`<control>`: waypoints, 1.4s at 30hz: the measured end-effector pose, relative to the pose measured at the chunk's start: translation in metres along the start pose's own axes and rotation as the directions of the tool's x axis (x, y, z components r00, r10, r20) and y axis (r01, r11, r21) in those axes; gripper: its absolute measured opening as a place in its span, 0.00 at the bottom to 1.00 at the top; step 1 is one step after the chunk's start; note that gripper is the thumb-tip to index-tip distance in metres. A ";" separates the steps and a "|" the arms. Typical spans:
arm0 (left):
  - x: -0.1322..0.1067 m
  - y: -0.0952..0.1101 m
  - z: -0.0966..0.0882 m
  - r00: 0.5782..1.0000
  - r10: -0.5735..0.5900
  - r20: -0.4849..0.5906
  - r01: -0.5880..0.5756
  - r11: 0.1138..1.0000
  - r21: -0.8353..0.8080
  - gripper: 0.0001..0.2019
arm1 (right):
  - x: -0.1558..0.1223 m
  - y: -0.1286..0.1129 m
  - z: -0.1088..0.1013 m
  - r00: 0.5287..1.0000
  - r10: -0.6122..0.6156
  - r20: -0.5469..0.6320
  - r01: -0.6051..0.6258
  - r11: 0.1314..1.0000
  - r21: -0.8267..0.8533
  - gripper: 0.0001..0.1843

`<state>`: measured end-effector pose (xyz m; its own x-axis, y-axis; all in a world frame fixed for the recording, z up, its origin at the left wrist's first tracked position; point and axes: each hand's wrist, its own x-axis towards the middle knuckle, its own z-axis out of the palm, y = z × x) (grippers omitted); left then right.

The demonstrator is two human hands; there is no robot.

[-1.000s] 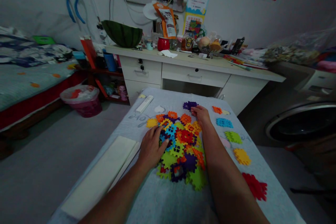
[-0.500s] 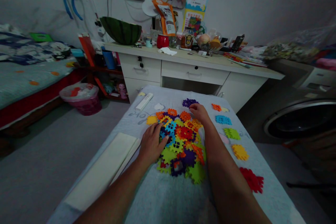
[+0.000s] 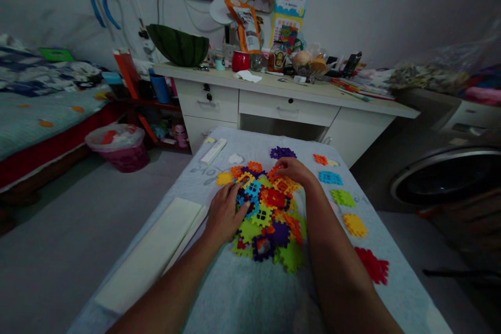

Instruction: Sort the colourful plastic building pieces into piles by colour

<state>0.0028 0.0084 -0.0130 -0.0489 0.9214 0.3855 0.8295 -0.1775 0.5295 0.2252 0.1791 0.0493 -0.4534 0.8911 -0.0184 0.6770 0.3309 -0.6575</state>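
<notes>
A heap of plastic interlocking building pieces (image 3: pixel 263 215) with toothed edges lies mid-table, in red, orange, yellow, green, blue and purple. My left hand (image 3: pixel 226 212) rests on its left side, fingers apart, thumb over the blue pieces (image 3: pixel 253 188). At the far edge of the heap, the bent fingers of my right hand (image 3: pixel 294 169) close on an orange building piece (image 3: pixel 273 173), partly hidden by them. Just beyond is a small group of purple pieces (image 3: pixel 282 152).
Down the table's right side lie separate groups of orange (image 3: pixel 320 159), blue (image 3: pixel 331 177), green (image 3: pixel 343 198), yellow (image 3: pixel 355 225) and red pieces (image 3: pixel 373 265). At left are a long white box (image 3: pixel 152 253) and a small white bar (image 3: pixel 214 151). A cluttered desk (image 3: pixel 219 81) stands behind.
My right hand has come back from the purple pieces to the orange piece at the heap's far edge. My left hand stays on the heap. The view has shifted slightly.
</notes>
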 end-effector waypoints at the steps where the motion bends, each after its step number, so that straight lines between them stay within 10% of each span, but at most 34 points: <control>1: 0.000 0.000 0.000 1.000 0.002 0.001 -0.002 1.000 0.001 0.23 | -0.001 -0.002 -0.002 1.000 -0.011 0.018 0.010 0.998 0.065 0.06; 7: 0.000 0.000 0.000 1.000 -0.001 0.007 0.001 1.000 0.007 0.23 | -0.008 -0.018 -0.011 0.988 -0.120 0.101 0.082 0.944 0.321 0.08; 14: 0.000 0.000 -0.001 1.000 0.004 0.005 -0.004 1.000 0.015 0.23 | -0.017 -0.039 -0.020 0.932 -0.249 0.262 0.184 0.951 0.250 0.08; 23: 0.000 -0.001 0.000 1.000 0.019 0.010 -0.019 1.000 0.023 0.25 | -0.028 -0.049 -0.029 0.863 -0.207 0.460 0.051 0.943 0.328 0.13; 42: 0.001 0.002 -0.002 1.000 0.007 0.013 -0.007 1.000 0.025 0.24 | -0.034 -0.064 0.001 0.900 -0.071 0.429 0.223 0.923 -0.314 0.17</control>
<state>0.0035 0.0081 -0.0097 -0.0362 0.9245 0.3795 0.8436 -0.1753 0.5075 0.1972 0.1272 0.0913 -0.7054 0.6454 -0.2931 0.7058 0.6013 -0.3745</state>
